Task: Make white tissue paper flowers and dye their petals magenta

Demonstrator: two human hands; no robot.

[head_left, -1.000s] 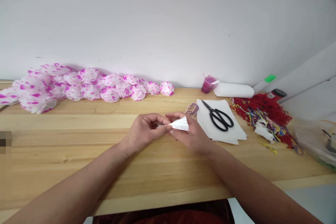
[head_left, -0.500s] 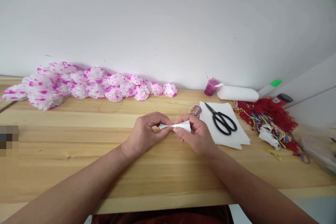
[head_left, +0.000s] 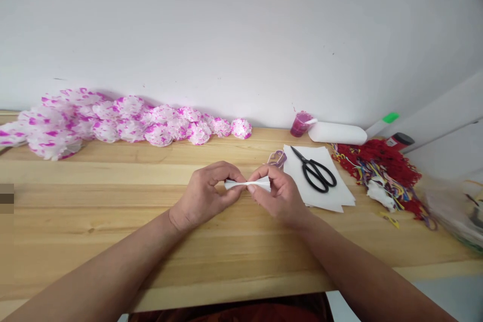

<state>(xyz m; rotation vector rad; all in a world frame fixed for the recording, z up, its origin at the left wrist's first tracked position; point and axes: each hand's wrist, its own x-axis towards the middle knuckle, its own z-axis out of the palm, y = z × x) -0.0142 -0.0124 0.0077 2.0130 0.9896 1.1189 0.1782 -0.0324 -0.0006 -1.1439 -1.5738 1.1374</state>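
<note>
Between my two hands is a small folded strip of white paper point(head_left: 260, 184), pinched narrow in the middle and fanned out at both ends. My left hand point(head_left: 211, 188) grips its left half with thumb and fingertips. Close against it, my right hand point(head_left: 281, 193) pinches the paper near the middle, and the right fan end shows between thumb and fingers. Just beyond my right hand lies a stack of white paper sheets point(head_left: 337, 196), with black-handled scissors point(head_left: 317, 173) on top. Purple string point(head_left: 278, 158) lies at the stack's left edge.
White and magenta paper flowers point(head_left: 158, 126) line the wall on the left. A cup of magenta liquid point(head_left: 300, 125), a white roll point(head_left: 337, 133), a green-capped bottle point(head_left: 383, 123) and a dark-lidded jar point(head_left: 400, 141) stand or lie behind. Red yarn point(head_left: 396, 161) and coloured strings are heaped at right.
Both hands keep their pinch on the folded paper, with only slight finger movement. The whole scene has shifted a little to the left in view.
</note>
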